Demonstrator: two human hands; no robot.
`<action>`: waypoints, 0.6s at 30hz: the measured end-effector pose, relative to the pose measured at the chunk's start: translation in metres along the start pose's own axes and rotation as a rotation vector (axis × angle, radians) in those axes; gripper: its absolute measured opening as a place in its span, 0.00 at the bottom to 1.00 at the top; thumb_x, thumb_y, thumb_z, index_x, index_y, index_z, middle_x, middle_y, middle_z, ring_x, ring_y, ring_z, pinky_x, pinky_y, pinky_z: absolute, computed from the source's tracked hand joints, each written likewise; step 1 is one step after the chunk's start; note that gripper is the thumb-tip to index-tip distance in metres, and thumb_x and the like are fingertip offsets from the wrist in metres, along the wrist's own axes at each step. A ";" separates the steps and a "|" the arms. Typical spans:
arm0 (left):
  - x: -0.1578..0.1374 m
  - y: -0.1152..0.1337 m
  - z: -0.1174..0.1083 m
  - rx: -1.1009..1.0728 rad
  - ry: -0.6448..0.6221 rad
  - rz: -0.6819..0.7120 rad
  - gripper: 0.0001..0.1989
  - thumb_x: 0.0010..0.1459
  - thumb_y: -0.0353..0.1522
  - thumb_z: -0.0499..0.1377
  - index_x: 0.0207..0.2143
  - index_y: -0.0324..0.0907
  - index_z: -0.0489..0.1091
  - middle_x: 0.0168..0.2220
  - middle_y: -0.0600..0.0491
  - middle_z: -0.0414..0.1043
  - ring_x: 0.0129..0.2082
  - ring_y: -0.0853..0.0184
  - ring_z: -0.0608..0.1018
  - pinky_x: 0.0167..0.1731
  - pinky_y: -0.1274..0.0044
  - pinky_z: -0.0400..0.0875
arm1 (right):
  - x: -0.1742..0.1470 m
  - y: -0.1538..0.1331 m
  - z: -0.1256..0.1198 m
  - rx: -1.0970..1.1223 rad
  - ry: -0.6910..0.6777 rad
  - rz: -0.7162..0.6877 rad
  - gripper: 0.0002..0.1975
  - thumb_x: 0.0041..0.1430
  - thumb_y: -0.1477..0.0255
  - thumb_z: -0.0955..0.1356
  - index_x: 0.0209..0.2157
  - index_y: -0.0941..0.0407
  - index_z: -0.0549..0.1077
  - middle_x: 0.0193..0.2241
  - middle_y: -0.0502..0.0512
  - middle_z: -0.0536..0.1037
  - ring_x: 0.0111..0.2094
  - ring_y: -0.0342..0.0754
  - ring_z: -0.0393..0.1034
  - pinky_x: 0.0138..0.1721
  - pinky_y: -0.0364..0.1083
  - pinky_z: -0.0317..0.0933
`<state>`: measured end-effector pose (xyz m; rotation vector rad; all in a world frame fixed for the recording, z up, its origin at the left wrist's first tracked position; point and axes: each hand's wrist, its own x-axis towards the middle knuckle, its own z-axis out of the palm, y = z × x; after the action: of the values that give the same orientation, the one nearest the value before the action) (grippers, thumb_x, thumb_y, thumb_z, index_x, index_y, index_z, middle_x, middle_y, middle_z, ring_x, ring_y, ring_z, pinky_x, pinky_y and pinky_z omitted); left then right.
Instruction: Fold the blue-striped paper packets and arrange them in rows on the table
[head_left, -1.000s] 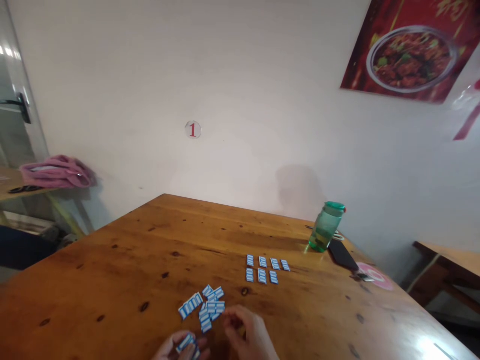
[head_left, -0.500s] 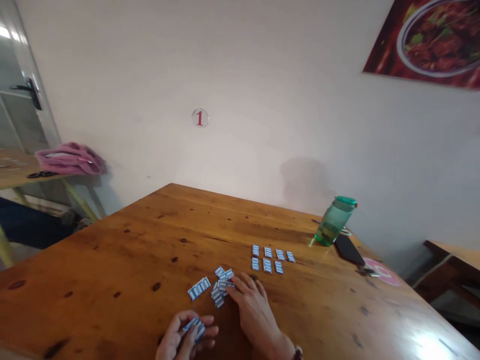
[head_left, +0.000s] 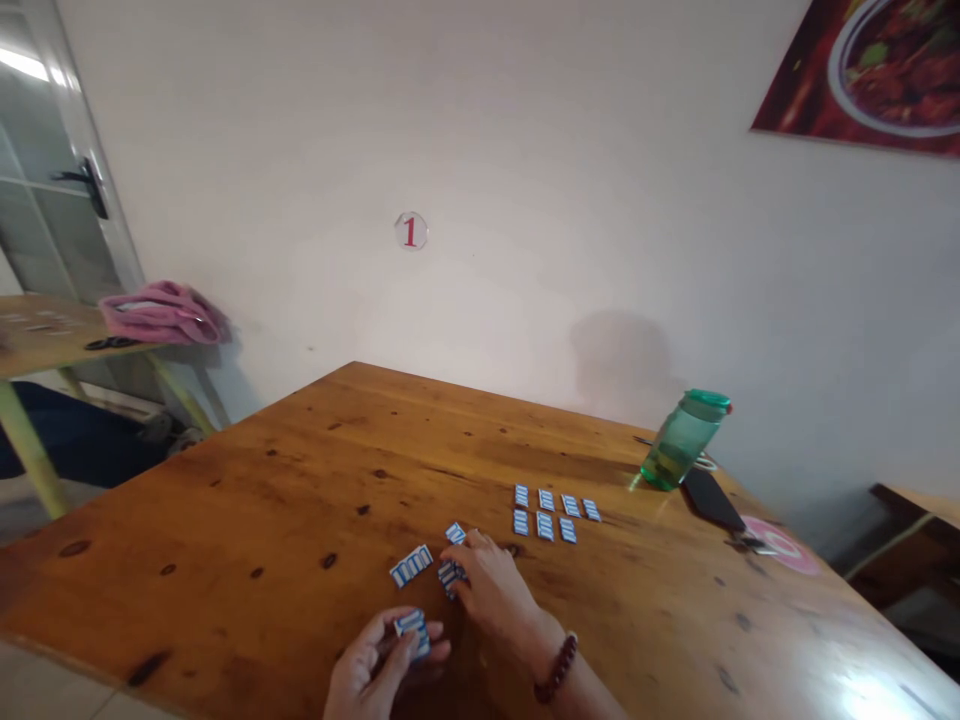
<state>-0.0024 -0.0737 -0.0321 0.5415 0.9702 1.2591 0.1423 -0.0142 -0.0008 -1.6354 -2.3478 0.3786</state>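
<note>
My left hand [head_left: 375, 665] is closed on a small stack of blue-and-white striped pieces [head_left: 412, 630], pinched between thumb and fingers above the near part of the table. Just to its right, my right hand [head_left: 499, 590] bends its fingers round a bunch of similar pieces [head_left: 451, 577] on the wood and partly covers them. One loose piece [head_left: 454, 533] lies beyond those fingertips. A joined row of pieces [head_left: 411, 566] rests left of the bunch. Farther right, several small groups of pieces [head_left: 545, 525] are laid out in two rows.
On the wooden table [head_left: 300, 500], a green bottle [head_left: 686, 440] stands at the right rear, beside a black phone [head_left: 712, 498], keys [head_left: 750, 542] and a pink disc [head_left: 784, 545]. A wall rises behind. At left, a second table [head_left: 52, 350] bears a pink cloth [head_left: 165, 312].
The view has shifted slightly. My right fingers have drawn in round the loose pieces, gathering them closer together. My left hand has moved up a little with its stack.
</note>
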 end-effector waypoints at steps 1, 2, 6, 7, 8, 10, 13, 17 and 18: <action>0.004 0.001 -0.001 -0.021 0.000 -0.038 0.22 0.27 0.38 0.70 0.26 0.38 0.69 0.25 0.47 0.78 0.27 0.57 0.79 0.27 0.72 0.74 | 0.001 0.000 0.000 0.008 -0.003 0.002 0.16 0.47 0.79 0.63 0.40 0.53 0.71 0.40 0.57 0.71 0.42 0.51 0.64 0.39 0.46 0.55; 0.008 0.003 0.000 -0.046 0.005 -0.061 0.21 0.28 0.36 0.70 0.26 0.37 0.69 0.26 0.47 0.78 0.28 0.56 0.79 0.26 0.72 0.74 | 0.002 0.000 0.001 0.024 0.003 0.004 0.16 0.47 0.80 0.63 0.38 0.54 0.71 0.40 0.57 0.71 0.41 0.51 0.65 0.38 0.46 0.55; 0.017 0.015 0.008 -0.168 0.004 -0.104 0.17 0.34 0.29 0.67 0.30 0.37 0.69 0.30 0.46 0.78 0.34 0.55 0.78 0.28 0.71 0.74 | 0.002 0.004 0.008 0.144 0.085 -0.005 0.12 0.44 0.83 0.63 0.31 0.56 0.71 0.33 0.54 0.72 0.35 0.46 0.65 0.33 0.42 0.55; 0.018 0.019 0.011 -0.187 -0.004 -0.108 0.15 0.36 0.27 0.66 0.30 0.37 0.69 0.31 0.45 0.78 0.35 0.55 0.78 0.29 0.71 0.74 | 0.002 0.005 0.008 0.187 0.109 -0.002 0.11 0.43 0.83 0.62 0.29 0.57 0.70 0.31 0.53 0.72 0.32 0.45 0.65 0.32 0.41 0.55; 0.019 0.023 0.014 -0.194 -0.016 -0.110 0.14 0.38 0.26 0.65 0.30 0.37 0.69 0.32 0.45 0.77 0.35 0.55 0.78 0.31 0.71 0.73 | 0.003 0.008 0.008 0.239 0.133 0.003 0.11 0.43 0.84 0.62 0.27 0.57 0.70 0.28 0.52 0.72 0.30 0.44 0.65 0.30 0.40 0.54; 0.023 0.033 0.020 -0.174 -0.024 -0.086 0.10 0.41 0.24 0.62 0.30 0.36 0.69 0.31 0.45 0.77 0.35 0.57 0.78 0.32 0.72 0.73 | 0.005 0.014 0.004 0.384 0.193 0.029 0.09 0.43 0.83 0.61 0.24 0.57 0.69 0.23 0.50 0.71 0.26 0.43 0.64 0.27 0.40 0.54; 0.038 0.050 0.028 -0.074 -0.021 0.001 0.07 0.43 0.22 0.60 0.28 0.36 0.68 0.29 0.46 0.77 0.31 0.62 0.79 0.30 0.75 0.73 | 0.011 0.028 -0.006 0.658 0.326 0.085 0.03 0.43 0.79 0.63 0.21 0.57 0.66 0.19 0.47 0.68 0.22 0.42 0.61 0.24 0.40 0.54; 0.067 0.067 0.041 0.123 -0.117 0.057 0.04 0.44 0.26 0.60 0.25 0.38 0.66 0.24 0.50 0.76 0.26 0.64 0.78 0.24 0.77 0.71 | 0.015 0.047 -0.009 0.880 0.469 0.144 0.02 0.45 0.74 0.63 0.22 0.58 0.66 0.16 0.46 0.66 0.20 0.41 0.59 0.21 0.40 0.54; 0.074 0.068 0.045 0.163 -0.135 0.075 0.04 0.44 0.27 0.60 0.25 0.38 0.66 0.23 0.50 0.75 0.26 0.64 0.78 0.23 0.78 0.70 | 0.014 0.049 -0.007 0.890 0.477 0.156 0.03 0.45 0.74 0.63 0.22 0.58 0.66 0.16 0.47 0.66 0.20 0.41 0.59 0.21 0.40 0.53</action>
<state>-0.0009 0.0214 0.0233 0.7864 0.9512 1.1995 0.1831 0.0161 -0.0108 -1.2576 -1.3811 0.8094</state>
